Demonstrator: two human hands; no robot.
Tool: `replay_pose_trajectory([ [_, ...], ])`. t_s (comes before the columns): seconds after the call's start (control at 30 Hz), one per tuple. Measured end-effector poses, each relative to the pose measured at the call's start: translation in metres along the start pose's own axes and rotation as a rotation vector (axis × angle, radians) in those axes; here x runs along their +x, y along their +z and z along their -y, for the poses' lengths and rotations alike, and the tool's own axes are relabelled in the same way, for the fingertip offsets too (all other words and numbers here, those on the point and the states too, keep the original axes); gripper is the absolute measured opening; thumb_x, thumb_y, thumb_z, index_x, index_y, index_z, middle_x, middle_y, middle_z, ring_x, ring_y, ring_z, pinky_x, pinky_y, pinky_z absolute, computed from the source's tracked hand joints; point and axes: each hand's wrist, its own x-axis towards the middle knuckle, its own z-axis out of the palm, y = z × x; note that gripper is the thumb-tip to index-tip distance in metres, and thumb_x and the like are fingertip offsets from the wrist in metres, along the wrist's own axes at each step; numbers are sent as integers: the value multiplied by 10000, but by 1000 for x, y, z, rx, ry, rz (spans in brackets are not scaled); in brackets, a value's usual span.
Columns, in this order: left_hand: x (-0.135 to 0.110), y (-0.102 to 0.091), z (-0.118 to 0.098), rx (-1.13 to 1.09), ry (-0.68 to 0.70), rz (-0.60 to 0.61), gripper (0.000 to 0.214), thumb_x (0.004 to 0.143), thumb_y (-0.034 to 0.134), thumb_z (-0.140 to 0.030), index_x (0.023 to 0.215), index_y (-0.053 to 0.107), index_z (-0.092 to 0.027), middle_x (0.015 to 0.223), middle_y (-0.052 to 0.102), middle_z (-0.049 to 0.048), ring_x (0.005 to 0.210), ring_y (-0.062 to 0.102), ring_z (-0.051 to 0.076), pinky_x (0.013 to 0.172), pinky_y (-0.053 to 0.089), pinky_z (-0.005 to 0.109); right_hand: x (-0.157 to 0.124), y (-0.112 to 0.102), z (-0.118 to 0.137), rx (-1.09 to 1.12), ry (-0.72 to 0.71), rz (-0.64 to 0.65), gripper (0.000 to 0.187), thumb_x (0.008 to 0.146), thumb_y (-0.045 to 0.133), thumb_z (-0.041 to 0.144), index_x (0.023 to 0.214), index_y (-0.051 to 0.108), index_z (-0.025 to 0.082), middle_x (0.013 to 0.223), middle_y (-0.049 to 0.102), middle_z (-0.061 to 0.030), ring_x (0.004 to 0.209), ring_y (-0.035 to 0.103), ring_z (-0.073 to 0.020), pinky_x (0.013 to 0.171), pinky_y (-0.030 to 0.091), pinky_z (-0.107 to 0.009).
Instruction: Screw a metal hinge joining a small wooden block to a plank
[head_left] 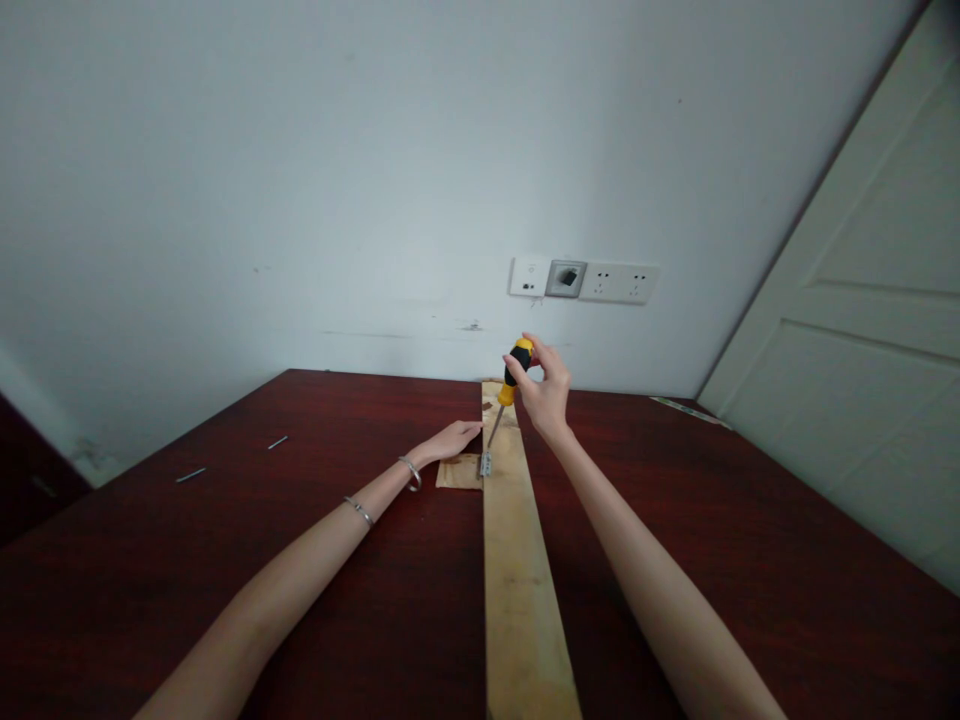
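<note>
A long wooden board [517, 570] runs from the front edge of the view towards the wall. Gripped in my right hand [547, 388] is a yellow and black screwdriver [517, 370], tilted, its tip down at a small metal hinge [486, 464] on the board's left edge. Whether the tip sits in a screw is too small to tell. My left hand [453, 438] lies with its fingers stretched out, fingertips at the board's left side. Close below that hand, a short flat wooden piece [459, 472] lies against the board beside the hinge.
Everything rests on a dark red tabletop [337, 600]. Two thin metal rods [191, 475] lie at the left. A flat strip [690, 411] lies at the far right edge. Sockets [619, 283] are on the wall behind, and a white panelled door [862, 300] stands at the right.
</note>
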Motion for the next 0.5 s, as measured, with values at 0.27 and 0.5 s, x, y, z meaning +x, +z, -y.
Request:
replay_pose_trajectory([
  [0.27, 0, 0, 1, -1, 14, 12, 502, 926, 341, -490, 1234, 570, -166, 1276, 563, 27, 1204, 486, 214, 1061, 286, 318, -3, 3, -4, -10, -17, 38, 413, 783, 615, 412, 1133, 615, 193, 798, 577, -28, 715, 519, -151, 741, 444, -308],
  [0.5, 0, 0, 0, 3, -8, 8, 503, 922, 344, -499, 1234, 571, -176, 1278, 561, 23, 1201, 490, 213, 1058, 292, 314, -6, 5, -4, -5, -18, 59, 413, 787, 617, 406, 1153, 607, 215, 838, 598, -37, 733, 513, -154, 754, 448, -318],
])
